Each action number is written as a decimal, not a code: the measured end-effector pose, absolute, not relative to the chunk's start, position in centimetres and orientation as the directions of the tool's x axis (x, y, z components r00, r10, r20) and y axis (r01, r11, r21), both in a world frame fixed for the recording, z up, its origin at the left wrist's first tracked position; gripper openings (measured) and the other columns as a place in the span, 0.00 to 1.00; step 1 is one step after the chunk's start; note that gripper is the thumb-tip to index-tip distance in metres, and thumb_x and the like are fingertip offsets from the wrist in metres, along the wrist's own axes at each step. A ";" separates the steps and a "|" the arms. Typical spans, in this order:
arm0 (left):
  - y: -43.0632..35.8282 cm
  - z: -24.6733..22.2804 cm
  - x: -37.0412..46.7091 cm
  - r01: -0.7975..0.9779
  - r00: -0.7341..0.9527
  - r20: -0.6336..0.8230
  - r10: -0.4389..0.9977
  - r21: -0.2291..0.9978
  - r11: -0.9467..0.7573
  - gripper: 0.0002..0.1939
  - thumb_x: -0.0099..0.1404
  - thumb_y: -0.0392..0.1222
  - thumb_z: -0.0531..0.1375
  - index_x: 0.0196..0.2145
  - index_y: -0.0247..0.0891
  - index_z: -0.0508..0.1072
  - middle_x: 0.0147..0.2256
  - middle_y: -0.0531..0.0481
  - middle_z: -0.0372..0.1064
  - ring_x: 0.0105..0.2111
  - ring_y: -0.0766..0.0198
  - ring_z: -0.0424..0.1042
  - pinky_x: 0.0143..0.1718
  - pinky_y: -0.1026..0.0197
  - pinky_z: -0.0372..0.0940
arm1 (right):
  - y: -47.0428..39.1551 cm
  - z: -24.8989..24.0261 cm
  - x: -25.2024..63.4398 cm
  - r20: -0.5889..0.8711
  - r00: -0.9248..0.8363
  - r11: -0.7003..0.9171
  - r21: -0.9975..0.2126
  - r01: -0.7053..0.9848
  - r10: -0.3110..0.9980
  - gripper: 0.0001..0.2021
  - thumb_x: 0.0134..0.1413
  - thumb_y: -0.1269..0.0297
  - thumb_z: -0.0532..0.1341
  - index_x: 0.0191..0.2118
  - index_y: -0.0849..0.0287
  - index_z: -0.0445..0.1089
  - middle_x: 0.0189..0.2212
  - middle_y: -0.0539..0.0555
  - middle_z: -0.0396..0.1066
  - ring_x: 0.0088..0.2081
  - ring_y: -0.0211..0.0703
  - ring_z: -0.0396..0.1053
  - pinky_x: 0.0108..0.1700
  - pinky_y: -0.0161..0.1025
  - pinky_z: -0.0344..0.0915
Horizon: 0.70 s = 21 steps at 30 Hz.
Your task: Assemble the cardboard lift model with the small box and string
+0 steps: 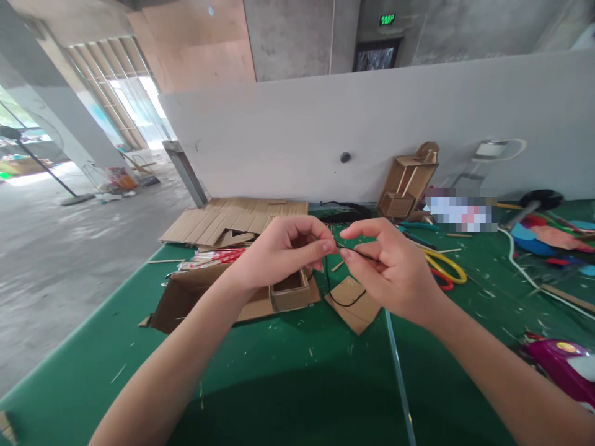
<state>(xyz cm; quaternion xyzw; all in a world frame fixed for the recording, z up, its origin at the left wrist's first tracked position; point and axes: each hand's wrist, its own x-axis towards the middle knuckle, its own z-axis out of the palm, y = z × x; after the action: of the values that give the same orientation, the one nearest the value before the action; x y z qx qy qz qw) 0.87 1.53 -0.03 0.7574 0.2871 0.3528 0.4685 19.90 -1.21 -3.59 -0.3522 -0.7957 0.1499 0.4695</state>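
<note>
At frame centre, the left hand (283, 254) and right hand (395, 272) pinched a black cord (346, 305), apparently not yet fastened to anything, while the cardboard box (289, 301) left of centre lay already formed.

Black cord (327, 279): matt, cloth-like. Open box (186, 291): matt cardboard, rough cut edges. Cardboard sheet (251, 218): ridged, corrugated. Square cardboard piece (357, 314): smooth, matt. Worktop (279, 365): smooth, faint sheen. Translucent strip (397, 371): glossy, plastic-looking. Magenta casing (553, 362): shiny plastic.
</note>
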 end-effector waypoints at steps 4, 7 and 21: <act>1.6 0.2 0.5 0.158 0.588 0.266 0.764 0.888 -0.431 0.08 0.63 0.41 0.60 0.32 0.32 0.72 0.25 0.52 0.69 0.25 0.72 0.69 0.26 0.69 0.66 | -1.0 -3.7 20.0 0.628 -0.342 0.714 -0.584 0.386 0.699 0.09 0.62 0.68 0.54 0.46 0.51 0.58 0.14 0.39 0.48 0.15 0.30 0.45 0.16 0.33 0.42; 1.8 0.2 0.4 0.175 0.590 0.269 0.761 0.878 -0.446 0.07 0.62 0.40 0.60 0.31 0.32 0.71 0.25 0.52 0.68 0.24 0.72 0.68 0.25 0.69 0.65 | -0.8 -4.0 20.1 0.613 -0.343 0.702 -0.604 0.378 0.712 0.08 0.63 0.66 0.53 0.47 0.49 0.58 0.14 0.39 0.48 0.16 0.30 0.44 0.17 0.33 0.41; 2.0 -0.4 0.6 0.347 0.468 0.337 0.817 0.780 -0.521 0.03 0.60 0.37 0.59 0.31 0.34 0.71 0.26 0.53 0.69 0.25 0.73 0.67 0.24 0.71 0.61 | 2.3 -2.4 24.9 0.465 -0.319 0.494 -0.324 0.807 0.826 0.18 0.65 0.57 0.47 0.55 0.54 0.61 0.42 0.57 0.70 0.41 0.46 0.69 0.42 0.44 0.65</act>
<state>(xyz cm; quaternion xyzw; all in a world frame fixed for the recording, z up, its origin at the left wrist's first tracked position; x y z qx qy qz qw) 0.60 2.02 -0.36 0.7930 0.3670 0.3627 0.3240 24.89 2.32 -2.41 -0.5028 -0.8119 0.0159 0.2962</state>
